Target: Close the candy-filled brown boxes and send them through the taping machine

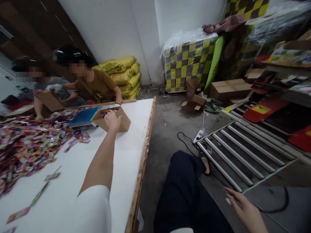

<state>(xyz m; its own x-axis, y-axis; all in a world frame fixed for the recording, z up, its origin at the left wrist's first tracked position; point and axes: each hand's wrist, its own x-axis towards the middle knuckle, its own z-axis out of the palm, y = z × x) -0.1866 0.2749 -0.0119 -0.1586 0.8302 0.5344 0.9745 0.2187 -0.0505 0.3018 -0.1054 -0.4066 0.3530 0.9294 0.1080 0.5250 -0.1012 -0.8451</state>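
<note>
My left hand reaches far across the white table. Its fingers curl over the near rim of a small open cardboard box, which holds several colourful packets; my fingertips are partly hidden inside. Against the box's left side is a blue-topped, flat box-like thing. My right hand hangs low over the floor beside the roller conveyor, its fingers stretched out. Near those fingertips shows a small white scrap; whether I touch it, I cannot tell.
A large heap of shiny small packets covers the table's left part. Two co-workers stand across the table, one holding a cardboard box. Yellow sacks, wrapped checkered stacks, a power strip and black cable are around.
</note>
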